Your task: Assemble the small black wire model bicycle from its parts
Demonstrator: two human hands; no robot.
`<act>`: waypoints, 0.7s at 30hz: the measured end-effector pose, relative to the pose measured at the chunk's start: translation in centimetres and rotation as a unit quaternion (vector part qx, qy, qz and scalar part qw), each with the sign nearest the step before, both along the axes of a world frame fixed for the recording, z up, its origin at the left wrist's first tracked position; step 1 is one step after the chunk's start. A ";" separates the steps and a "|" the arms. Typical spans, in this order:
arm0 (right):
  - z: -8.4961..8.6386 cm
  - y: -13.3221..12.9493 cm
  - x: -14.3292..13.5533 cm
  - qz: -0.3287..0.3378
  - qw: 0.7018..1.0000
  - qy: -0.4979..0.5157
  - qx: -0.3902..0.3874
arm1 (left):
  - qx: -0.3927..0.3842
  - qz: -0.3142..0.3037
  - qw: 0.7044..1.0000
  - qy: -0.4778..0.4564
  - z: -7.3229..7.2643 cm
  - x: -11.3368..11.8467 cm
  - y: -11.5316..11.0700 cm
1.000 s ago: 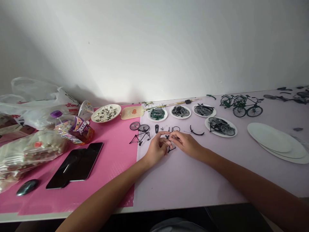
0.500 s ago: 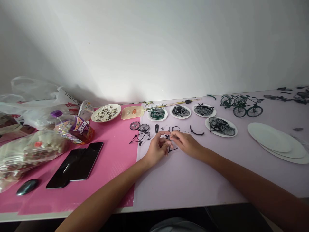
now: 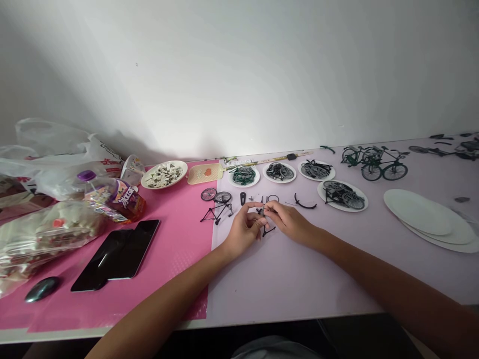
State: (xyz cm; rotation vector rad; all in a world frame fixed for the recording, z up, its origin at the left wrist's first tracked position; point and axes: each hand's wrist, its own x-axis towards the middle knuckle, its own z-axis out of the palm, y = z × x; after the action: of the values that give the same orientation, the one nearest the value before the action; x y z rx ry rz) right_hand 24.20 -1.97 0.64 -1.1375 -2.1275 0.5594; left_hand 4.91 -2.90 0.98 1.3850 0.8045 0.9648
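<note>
My left hand [image 3: 247,224] and my right hand [image 3: 282,217] meet above the light purple tabletop. Both have their fingers closed in a pinch at one spot, on something too small and too covered to name. Below them a thin black piece [image 3: 268,231] shows partly, the rest hidden by the fingers. Left of my left hand are a black toy bicycle frame [image 3: 216,214] and two spoked toy wheels [image 3: 223,197]. Just behind my hands lie a black oblong piece [image 3: 243,198] and a thin ring [image 3: 272,198]. A curved black strip [image 3: 305,203] rests behind my right hand.
White plates [image 3: 363,205] of toy bicycle parts line the back. Assembled green toy bicycles [image 3: 385,169] stand at right, behind stacked white plates [image 3: 419,209]. On the pink mat [image 3: 175,279] are phones [image 3: 119,254], a mouse [image 3: 43,289], a drink bottle [image 3: 112,197] and plastic bags [image 3: 56,159].
Both hands stay together in nearly the same place. The right fingertips have shifted slightly against the left ones; the parts on the table lie as before.
</note>
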 end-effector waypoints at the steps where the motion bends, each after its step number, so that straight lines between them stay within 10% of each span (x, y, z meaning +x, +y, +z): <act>1: 0.0 0.0 0.0 0.002 1.000 0.000 -0.004 | -0.003 0.000 1.000 -0.002 0.0 0.0 0.0; 21: -0.8 0.1 0.1 0.071 0.980 0.115 -0.147 | -0.028 -0.016 0.999 -0.018 0.0 0.0 0.2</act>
State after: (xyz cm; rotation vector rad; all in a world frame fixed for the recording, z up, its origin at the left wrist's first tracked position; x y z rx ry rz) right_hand 24.29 -1.91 -0.14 -1.0216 -1.9768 1.0474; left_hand 4.89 -2.66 0.96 1.3254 0.7736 0.9333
